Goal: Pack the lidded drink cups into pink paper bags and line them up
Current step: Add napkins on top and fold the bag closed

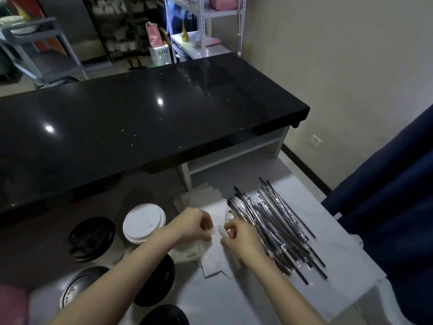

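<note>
Several lidded drink cups stand at the lower left of the white work surface: one with a white lid, others with black lids. A stack of white napkins lies between my hands. My left hand and my right hand both pinch the top napkin's edge, fingers curled. A blurred pink shape, perhaps a paper bag, shows at the bottom left corner.
A heap of wrapped black straws lies right of the napkins. A raised black counter runs across behind. Brown paper pieces sit behind the napkins. A dark blue fabric hangs at right.
</note>
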A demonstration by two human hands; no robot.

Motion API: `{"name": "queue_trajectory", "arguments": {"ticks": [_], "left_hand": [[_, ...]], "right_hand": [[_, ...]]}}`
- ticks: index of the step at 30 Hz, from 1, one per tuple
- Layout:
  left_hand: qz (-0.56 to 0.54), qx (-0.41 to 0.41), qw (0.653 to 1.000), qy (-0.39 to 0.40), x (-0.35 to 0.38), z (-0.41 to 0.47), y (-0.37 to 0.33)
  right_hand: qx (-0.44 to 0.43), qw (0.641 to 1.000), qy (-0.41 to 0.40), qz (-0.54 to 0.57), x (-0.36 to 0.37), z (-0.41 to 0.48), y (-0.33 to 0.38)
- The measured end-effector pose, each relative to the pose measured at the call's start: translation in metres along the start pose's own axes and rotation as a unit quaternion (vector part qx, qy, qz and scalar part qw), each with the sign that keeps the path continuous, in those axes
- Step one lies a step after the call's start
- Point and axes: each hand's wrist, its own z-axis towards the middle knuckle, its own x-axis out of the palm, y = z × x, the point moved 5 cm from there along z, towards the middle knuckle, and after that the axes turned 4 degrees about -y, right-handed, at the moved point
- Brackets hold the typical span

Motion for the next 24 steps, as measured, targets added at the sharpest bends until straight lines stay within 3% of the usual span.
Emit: {"name": "queue_trajectory", "arguments": {"ticks": [7, 13, 20, 24], "left_hand": [[-0.041, 0.016, 0.999, -0.030, -0.020, 0.017, 0.002], [-0.043, -0.065, 0.988, -0.134, -0.041, 0.029, 0.018], [-0.064, -0.105, 0.983, -0.138, -0.029, 0.029, 0.026], [0.019, -0.139, 0.985, -0.097, -0.024, 0.029, 0.028]], "right_hand": [[-0.018, 0.992, -0.005, 0.122, -0.018, 0.018, -0.002], [0.045, 0.957, -0.044, 0.283, -0.021, 0.048, 0.014], [0.068, 0.975, -0.066, 0.200, -0.008, 0.046, 0.007], [0.067, 0.974, -0.063, 0.209, -0.008, 0.046, 0.006]]}}
